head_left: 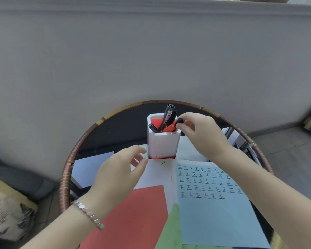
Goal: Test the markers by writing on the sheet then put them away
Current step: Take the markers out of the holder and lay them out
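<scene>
the right hand (203,135) pinches the rounded end of a black marker (179,121) between thumb and curled fingers, right at the rim of the white, square-cornered plastic holder (162,144). the holder also has an orange marker (169,128) and more dark ones standing in it. the left hand (118,169), fingers loosely spread and holding nothing, hovers just beside the holder's base. the smooth blue sheet (214,212), with rows of written marks, lies flat near a red sheet (133,216) on the round table with a woven rim (66,169).
</scene>
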The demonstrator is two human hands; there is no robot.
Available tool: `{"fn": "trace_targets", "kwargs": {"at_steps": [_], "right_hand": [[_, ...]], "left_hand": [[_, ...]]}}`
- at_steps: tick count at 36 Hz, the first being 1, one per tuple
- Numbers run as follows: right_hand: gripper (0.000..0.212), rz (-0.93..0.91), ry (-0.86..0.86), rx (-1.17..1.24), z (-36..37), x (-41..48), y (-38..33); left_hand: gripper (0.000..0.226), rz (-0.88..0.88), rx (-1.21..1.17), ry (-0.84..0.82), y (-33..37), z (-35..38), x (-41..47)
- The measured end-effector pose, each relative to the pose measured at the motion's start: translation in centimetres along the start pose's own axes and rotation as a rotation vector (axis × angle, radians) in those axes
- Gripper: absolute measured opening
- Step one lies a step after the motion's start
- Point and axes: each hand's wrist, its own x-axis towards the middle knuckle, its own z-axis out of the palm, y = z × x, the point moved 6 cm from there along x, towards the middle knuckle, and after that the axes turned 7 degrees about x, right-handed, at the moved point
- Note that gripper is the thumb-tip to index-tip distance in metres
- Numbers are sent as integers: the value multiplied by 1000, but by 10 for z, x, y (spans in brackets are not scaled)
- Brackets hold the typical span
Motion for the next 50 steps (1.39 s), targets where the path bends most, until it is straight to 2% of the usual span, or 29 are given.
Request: {"fn": "trace_targets", "kwargs": {"at_steps": [8, 10, 12, 15, 17, 19, 20, 22, 25, 26, 29, 31, 33, 36, 39, 44, 50], "right_hand": [[11, -276, 314, 202, -67, -25, -57], [11, -327, 295, 229, -70, -35, -67], [14, -388, 244, 184, -65, -46, -72], [18, -485, 175, 63, -54, -60, -71], [16, -492, 150, 70, -48, -68, -65], [13, -412, 137, 148, -44, -73, -53], [10, -312, 127, 213, -42, -75, -44], [6, 24, 44, 364, -31, -76, -17], [18, 521, -181, 654, 1, -89, 21], [20, 620, -195, 790, 9, -93, 26], [19, 772, -65, 1072, 19, -99, 33], [13, 782, 26, 1127, 19, -101, 36], [12, 733, 88, 1071, 18, -101, 38], [8, 609, 116, 901, 17, -101, 35], [7, 497, 152, 920, 17, -102, 27], [11, 443, 236, 942, 14, -105, 22], [11, 401, 255, 957, 10, -104, 21]], "left_hand": [[39, 155, -222, 249, 46, -19, 12], [43, 171, -313, 257, 59, -21, 17], [34, 211, -352, 249, 72, -19, 20], [19, 303, -284, 267, 86, -15, 19], [13, 342, -250, 293, 89, -11, 15], [8, 346, -296, 288, 88, -6, 9], [8, 319, -353, 281, 86, -4, 6], [9, 212, -501, 240, 77, 3, 3], [15, 33, -729, 78, 70, 19, 0], [18, -5, -790, 20, 69, 24, -2], [26, -39, -790, -92, 69, 35, -6], [23, -69, -725, -134, 63, 43, -7], [21, -99, -645, -205, 55, 52, -7], [22, -50, -477, -313, 51, 62, -6], [18, 49, -329, -367, 54, 68, -9], [23, 254, -187, -312, 65, 69, -10], [34, 382, -114, -186, 67, 61, -7]]}}
